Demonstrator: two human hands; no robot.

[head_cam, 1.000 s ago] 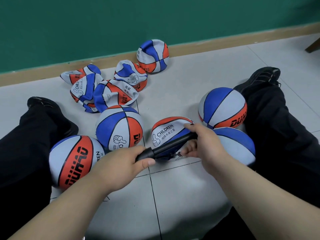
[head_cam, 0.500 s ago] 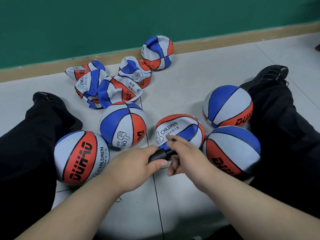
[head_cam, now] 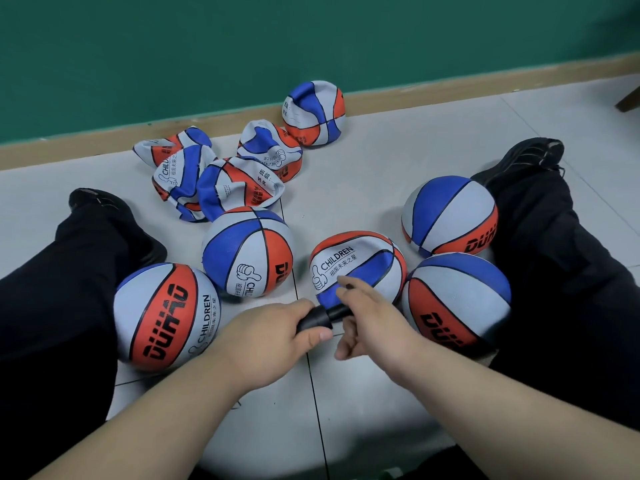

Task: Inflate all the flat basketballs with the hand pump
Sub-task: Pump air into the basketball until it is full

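A black hand pump (head_cam: 323, 315) lies between my hands, pushed in short. My left hand (head_cam: 273, 336) grips its handle end. My right hand (head_cam: 370, 318) holds the barrel end against a partly filled red, blue and grey basketball (head_cam: 356, 263), which still looks dented. Several round, full basketballs surround it: one at the left (head_cam: 162, 315), one in the middle (head_cam: 247, 251), two at the right (head_cam: 450, 214) (head_cam: 460, 296). Several crumpled flat basketballs (head_cam: 221, 171) lie further back, and a half-flat one (head_cam: 313, 112) rests by the wall.
I sit on a pale tiled floor (head_cam: 363, 403) with my legs in black trousers (head_cam: 568, 258) spread either side of the balls. A green wall with a wooden skirting board (head_cam: 450, 93) runs along the back. A dark furniture leg (head_cam: 628, 100) shows at the far right.
The pump was stretched long a second ago. My left hand has pushed the handle in toward my right hand, so the pump is now short. The ball looks slightly rounder.
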